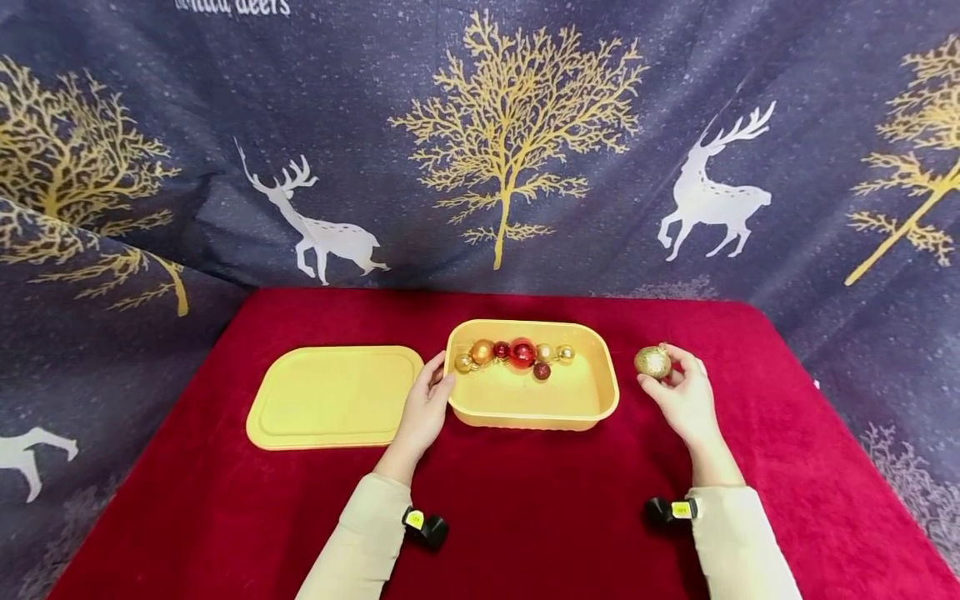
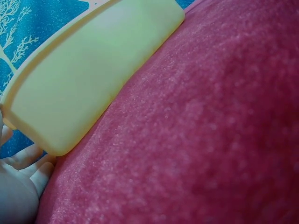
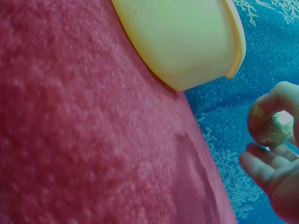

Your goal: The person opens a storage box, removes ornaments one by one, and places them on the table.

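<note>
Right hand (image 1: 684,398) pinches the glitter ball (image 1: 652,362) in curled fingertips; advise lowering it gently into the tray (image 1: 600,412) while the left hand (image 1: 424,410), fingers relaxed, steadies the rim.

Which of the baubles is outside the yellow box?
The gold glitter bauble, held in the right hand to the right of the box; all the others lie inside it.
</note>
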A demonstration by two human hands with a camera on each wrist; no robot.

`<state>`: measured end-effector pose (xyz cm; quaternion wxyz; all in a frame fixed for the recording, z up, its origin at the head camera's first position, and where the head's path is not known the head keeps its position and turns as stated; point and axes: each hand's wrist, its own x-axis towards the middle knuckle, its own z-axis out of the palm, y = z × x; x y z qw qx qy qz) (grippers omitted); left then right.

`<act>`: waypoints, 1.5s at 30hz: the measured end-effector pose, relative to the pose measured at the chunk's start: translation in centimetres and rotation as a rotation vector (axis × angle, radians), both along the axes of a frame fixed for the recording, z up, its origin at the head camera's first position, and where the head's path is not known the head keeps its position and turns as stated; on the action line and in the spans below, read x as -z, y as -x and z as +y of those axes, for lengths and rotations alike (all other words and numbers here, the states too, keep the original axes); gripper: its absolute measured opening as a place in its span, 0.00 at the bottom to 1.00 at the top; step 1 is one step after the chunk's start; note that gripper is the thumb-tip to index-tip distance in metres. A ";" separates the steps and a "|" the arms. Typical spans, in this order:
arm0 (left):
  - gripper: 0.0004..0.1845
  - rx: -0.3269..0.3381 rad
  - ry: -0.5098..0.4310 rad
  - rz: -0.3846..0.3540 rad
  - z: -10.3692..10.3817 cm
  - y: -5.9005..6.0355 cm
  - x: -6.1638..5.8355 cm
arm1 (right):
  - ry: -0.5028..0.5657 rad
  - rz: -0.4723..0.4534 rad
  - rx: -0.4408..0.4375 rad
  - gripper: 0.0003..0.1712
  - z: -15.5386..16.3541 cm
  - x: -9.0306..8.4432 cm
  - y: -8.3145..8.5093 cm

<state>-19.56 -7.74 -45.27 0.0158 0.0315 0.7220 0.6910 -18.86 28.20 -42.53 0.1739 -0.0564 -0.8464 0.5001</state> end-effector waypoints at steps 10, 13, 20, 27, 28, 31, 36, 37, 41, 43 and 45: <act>0.27 0.011 -0.002 0.001 0.1 -0.7 -1.4 | -0.238 -0.085 0.038 0.33 1.6 0.2 -0.3; 0.27 0.010 0.013 -0.007 0.2 -0.9 -1.9 | -0.298 -0.099 0.045 0.33 2.0 0.4 -0.3; 0.27 0.005 0.023 -0.004 0.2 -0.9 -2.1 | -0.361 -0.142 0.016 0.33 2.5 0.7 -0.3; 0.27 0.004 0.016 -0.008 0.2 -0.8 -1.9 | -0.412 -0.132 0.008 0.32 2.9 1.2 -0.2; 0.27 0.005 0.015 -0.008 0.2 -0.8 -1.9 | -0.417 -0.134 0.005 0.32 2.9 1.2 -0.3; 0.27 0.009 0.010 -0.009 0.2 -0.8 -1.9 | -0.427 -0.142 -0.003 0.33 2.9 1.3 -0.3; 0.27 0.010 0.016 -0.008 0.2 -0.9 -2.1 | -0.417 -0.158 -0.012 0.35 2.8 1.2 -0.3; 0.27 0.010 0.018 -0.007 0.2 -0.9 -2.2 | -0.413 -0.162 -0.014 0.35 2.8 1.1 -0.3; 0.27 0.010 0.019 0.001 0.2 -0.9 -2.0 | -0.390 -0.183 -0.024 0.39 2.7 0.8 -0.3; 0.27 0.011 0.017 0.009 0.2 -0.6 -1.6 | -0.377 -0.189 -0.024 0.40 2.6 0.6 -0.4; 0.27 0.007 0.003 0.011 0.1 -0.2 -0.8 | -0.366 -0.188 -0.022 0.41 2.5 0.5 -0.4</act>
